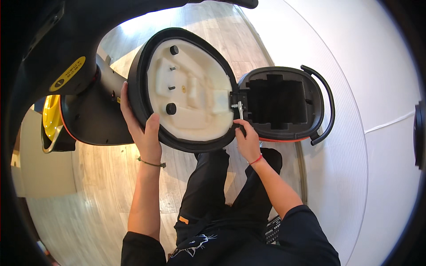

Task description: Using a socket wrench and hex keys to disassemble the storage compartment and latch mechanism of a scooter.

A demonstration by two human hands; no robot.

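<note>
The scooter seat point(202, 126) is tipped up, showing its cream underside with two black rubber stops and two bolts. My left hand point(144, 135) grips its black rim at the lower left, thumb on the near side and fingers spread along the outer side. At the right edge of the seat, a metal hinge point(238, 97) joins it to the scooter's storage compartment point(277, 102). My right hand point(248, 139) pinches the lower end of a silver wrench point(241, 111). The wrench head is at the hinge; its exact fit on the fastener is too small to tell.
A black grab rail point(329, 104) curves around the compartment's right end. To the left stands the scooter's dark front body point(95, 117), with a yellow part point(52, 117) beside it. A white wall point(386, 57) rises on the right. My legs are below the seat, over the wooden floor point(100, 186).
</note>
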